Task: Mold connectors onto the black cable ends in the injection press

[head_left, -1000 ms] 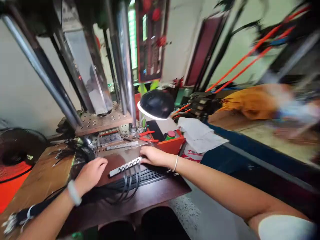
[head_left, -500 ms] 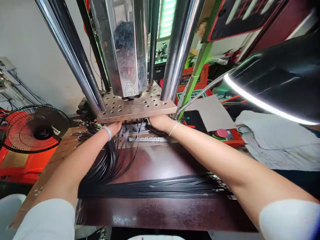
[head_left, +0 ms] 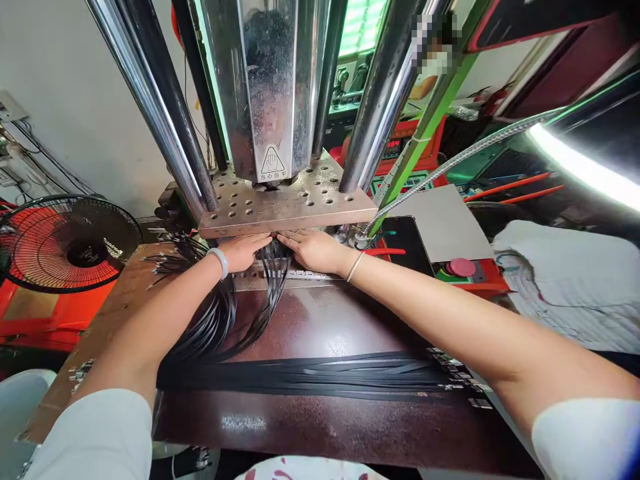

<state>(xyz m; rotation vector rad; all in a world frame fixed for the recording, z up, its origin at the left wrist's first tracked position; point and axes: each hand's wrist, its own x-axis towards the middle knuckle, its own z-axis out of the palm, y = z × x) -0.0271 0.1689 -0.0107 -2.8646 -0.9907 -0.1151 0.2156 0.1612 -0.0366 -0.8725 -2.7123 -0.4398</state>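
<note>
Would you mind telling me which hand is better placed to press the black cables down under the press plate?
Probably the left hand: it lies flat right beside the black cables where they pass under the press plate. The right hand rests just past them, over the metal strip.

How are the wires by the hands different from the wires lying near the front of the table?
The looped black wires curve in a bundle up to the left hand and right hand under the perforated metal plate. The straight black wires lie flat across the table, untouched. The straight ones show metal ends at the right; the looped ones' near ends are hidden by the hands. Both are thin and black.
</note>
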